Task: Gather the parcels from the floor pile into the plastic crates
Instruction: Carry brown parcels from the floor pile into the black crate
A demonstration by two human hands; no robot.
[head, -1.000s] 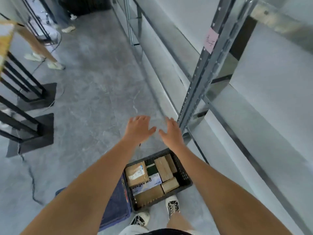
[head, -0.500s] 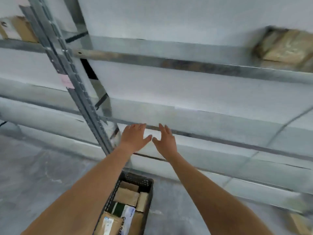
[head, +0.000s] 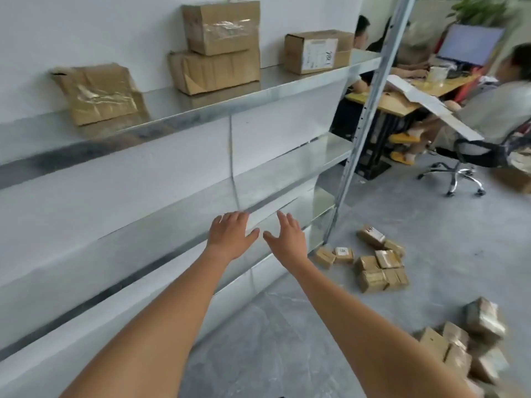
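My left hand [head: 230,238] and my right hand [head: 287,239] are stretched out in front of me, side by side and apart, thumbs toward each other; each grip is spread, fingers straight, holding nothing. They hang in front of the metal shelving [head: 201,116] that fills the left of the scene. On its upper shelf sit cardboard boxes [head: 221,47], two of them stacked, one crumpled box [head: 99,93] to the left. The parcels I am after lie on the grey floor [head: 431,254] to the right: one pile of small brown parcels [head: 376,265] just beyond the shelf's upright post [head: 365,110], and a nearer heap of parcels [head: 465,340] at the right edge. No crate is in sight. Far right, people sit at a desk [head: 402,101] with a monitor [head: 468,44], one on a swivel chair [head: 459,168].
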